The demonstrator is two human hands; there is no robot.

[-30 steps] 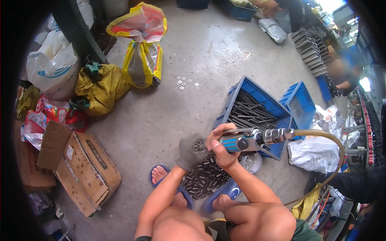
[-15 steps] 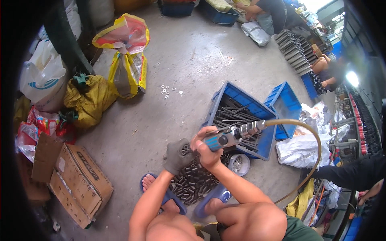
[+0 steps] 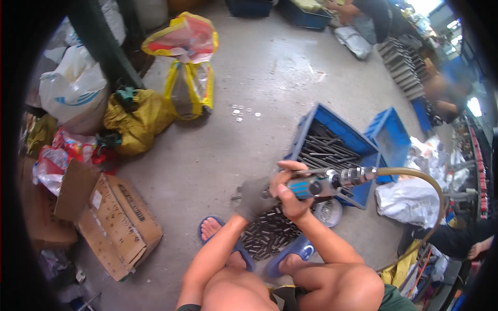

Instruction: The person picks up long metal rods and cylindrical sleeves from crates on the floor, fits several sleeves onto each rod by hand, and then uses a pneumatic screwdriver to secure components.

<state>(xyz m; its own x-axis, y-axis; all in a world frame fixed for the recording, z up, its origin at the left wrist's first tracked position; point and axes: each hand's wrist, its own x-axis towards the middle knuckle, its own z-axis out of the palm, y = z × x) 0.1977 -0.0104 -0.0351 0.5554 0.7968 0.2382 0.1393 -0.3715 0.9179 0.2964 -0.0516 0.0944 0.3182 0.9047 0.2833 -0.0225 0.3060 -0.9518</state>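
Note:
My right hand (image 3: pixel 292 194), bare, grips an air-powered tool (image 3: pixel 316 185) with a silver and blue-striped body, held about level above the floor. A tan hose (image 3: pixel 423 178) leaves its fittings on the right. Just left of the tool's front end, my left hand (image 3: pixel 254 198), in a grey glove, is closed. A small metal end (image 3: pixel 236 197) pokes out of its far-left side. The glove is slightly blurred and hides what else it holds. Below both hands, a heap of short dark metal tubes (image 3: pixel 267 236) lies on the floor between my sandalled feet.
A blue crate (image 3: pixel 372 189) of dark metal rods stands ahead right, with another blue crate (image 3: pixel 390 132) behind it. Near my right foot is a white tub (image 3: pixel 336 215) of small parts. Several washers (image 3: pixel 238 113) dot the floor. A cardboard box (image 3: pixel 122 223) and bags stand left.
The gloved left hand has turned and closed; short metal tubes seen in it before are now mostly hidden. The tool stays in my right hand. The whole view has shifted, moving the scene rightward.

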